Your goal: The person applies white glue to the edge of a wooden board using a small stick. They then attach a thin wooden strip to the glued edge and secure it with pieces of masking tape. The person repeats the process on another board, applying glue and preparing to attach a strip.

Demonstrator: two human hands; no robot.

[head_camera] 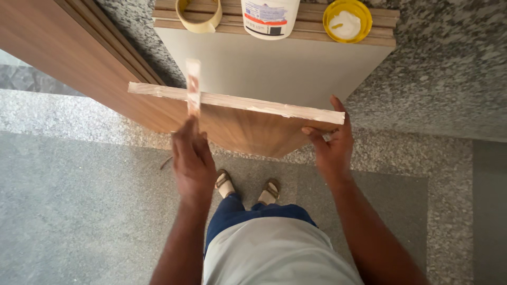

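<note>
Seen from above, standing on a grey speckled stone floor (79, 211), sandalled feet (248, 187) visible below. Left hand (193, 158) closed around the lower end of a thin wooden strip (193, 87), used as a spreader, smeared whitish and held upright across the top edge of a wood-grain board (237, 129). Strip touching that edge near its left third. Board standing on edge, brown laminate face toward the body, raw top edge (253, 104) coated with a pale streaky layer of white glue along its whole length. Right hand (330, 145) gripping the board's right end, thumb on the near face, fingers wrapped over the far side just under the glued edge. Just behind the board, a white panel (274, 66) lying flat, serving as a table, with grooved wooden strips (311, 24) stacked along its far side. On those strips, from left to right: a roll of tan tape (199, 18), a white plastic glue tub (269, 18) with a printed label, and a yellow lid (347, 21) lying upturned with a white smear inside. To the left, a long brown laminated panel (58, 47) slanting away beside a grey granite surface (449, 63).
</note>
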